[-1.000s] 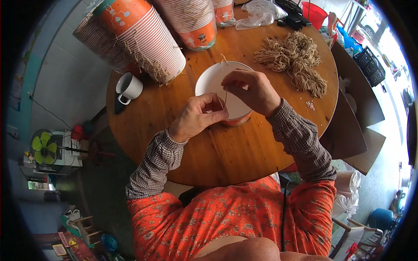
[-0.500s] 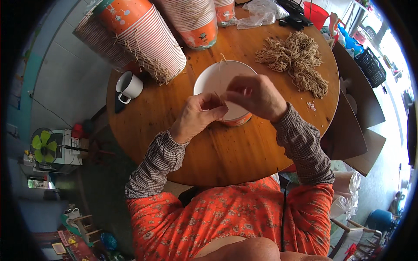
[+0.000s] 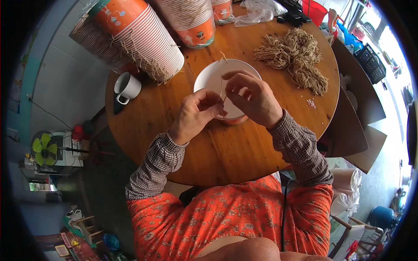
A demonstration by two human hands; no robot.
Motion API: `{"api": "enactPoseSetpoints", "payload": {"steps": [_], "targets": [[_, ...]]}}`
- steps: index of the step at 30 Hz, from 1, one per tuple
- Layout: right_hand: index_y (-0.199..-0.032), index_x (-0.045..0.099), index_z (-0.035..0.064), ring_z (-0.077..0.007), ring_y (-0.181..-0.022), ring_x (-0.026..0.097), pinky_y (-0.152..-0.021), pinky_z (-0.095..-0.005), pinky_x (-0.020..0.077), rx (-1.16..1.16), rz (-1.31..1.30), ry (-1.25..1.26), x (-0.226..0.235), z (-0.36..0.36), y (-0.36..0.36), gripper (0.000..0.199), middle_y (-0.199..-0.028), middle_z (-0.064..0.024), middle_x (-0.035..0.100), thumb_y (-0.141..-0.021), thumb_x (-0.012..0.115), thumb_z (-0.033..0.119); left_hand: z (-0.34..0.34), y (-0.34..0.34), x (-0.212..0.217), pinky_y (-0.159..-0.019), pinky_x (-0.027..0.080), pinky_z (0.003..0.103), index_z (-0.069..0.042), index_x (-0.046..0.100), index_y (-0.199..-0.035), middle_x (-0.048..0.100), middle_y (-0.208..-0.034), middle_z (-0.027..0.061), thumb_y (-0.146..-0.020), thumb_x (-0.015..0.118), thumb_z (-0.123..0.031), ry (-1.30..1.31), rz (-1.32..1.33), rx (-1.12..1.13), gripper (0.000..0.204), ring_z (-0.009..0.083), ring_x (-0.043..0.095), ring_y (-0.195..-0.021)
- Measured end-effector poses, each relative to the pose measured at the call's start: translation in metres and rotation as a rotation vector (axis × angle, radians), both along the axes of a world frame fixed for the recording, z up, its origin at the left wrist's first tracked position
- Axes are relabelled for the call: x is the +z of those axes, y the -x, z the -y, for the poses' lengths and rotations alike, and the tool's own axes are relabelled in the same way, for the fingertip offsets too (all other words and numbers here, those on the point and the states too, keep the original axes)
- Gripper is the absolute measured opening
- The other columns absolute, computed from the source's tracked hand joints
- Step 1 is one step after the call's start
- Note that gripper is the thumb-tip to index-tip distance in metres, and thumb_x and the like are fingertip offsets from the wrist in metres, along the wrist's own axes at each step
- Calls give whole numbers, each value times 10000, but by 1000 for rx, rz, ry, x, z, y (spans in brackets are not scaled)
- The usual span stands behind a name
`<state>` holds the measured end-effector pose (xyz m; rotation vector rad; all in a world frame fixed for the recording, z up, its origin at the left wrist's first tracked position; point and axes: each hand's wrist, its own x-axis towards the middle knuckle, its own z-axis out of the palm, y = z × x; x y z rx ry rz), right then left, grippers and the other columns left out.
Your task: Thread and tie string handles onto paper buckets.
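A round paper tub (image 3: 208, 78), white inside with some orange showing on its outer wall, stands in front of me. A thin strand of tan twine (image 3: 221, 67) runs from its far rim across the opening. My left hand (image 3: 194, 114) pinches the twine above the tub's near left rim, thumb against fingers. Over the right part of the opening, my right hand (image 3: 257, 99) is curled, its fingertips meeting at the same strand. The exact grip on the strand is too fine to make out. A small tan loop stands up at the far rim.
Tall stacks of nested paper tubs (image 3: 146, 43) stand at the far left, strands hanging from them. Near them is a white enamel mug (image 3: 129, 86). A heap of tan twine (image 3: 296, 58) lies at the far right beside small pale bits (image 3: 311, 103). Cardboard flaps (image 3: 348, 126) border the table's right.
My right hand has turned and drawn slightly down and right, showing more of the strand at the far rim. My left hand keeps its pinch in nearly the same place.
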<state>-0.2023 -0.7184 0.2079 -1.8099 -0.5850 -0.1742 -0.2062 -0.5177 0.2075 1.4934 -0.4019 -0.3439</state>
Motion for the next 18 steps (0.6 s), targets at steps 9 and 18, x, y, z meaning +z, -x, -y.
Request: {"api": "enactPoseSetpoints", "payload": {"steps": [9,18], "targets": [[-920,580,60,-320,-778,644,-680,-389,517,211,30,145,2,4,-14,80,-832,-122,643,-854,601,99,-2,2,-2,-718,550,236,56,640,-990,674,-885,64,-888,629,-16,-181,145,-28,125,115,666,-799],[-947,586,33,-151,-754,630,-674,-292,513,172,-22,-33,-4,15,4,77,-804,-60,631,-878,590,68,3,8,-12,-690,554,234,42,656,-955,662,-931,88,-873,603,42,-275,519,311,98,137,679,-810]]}}
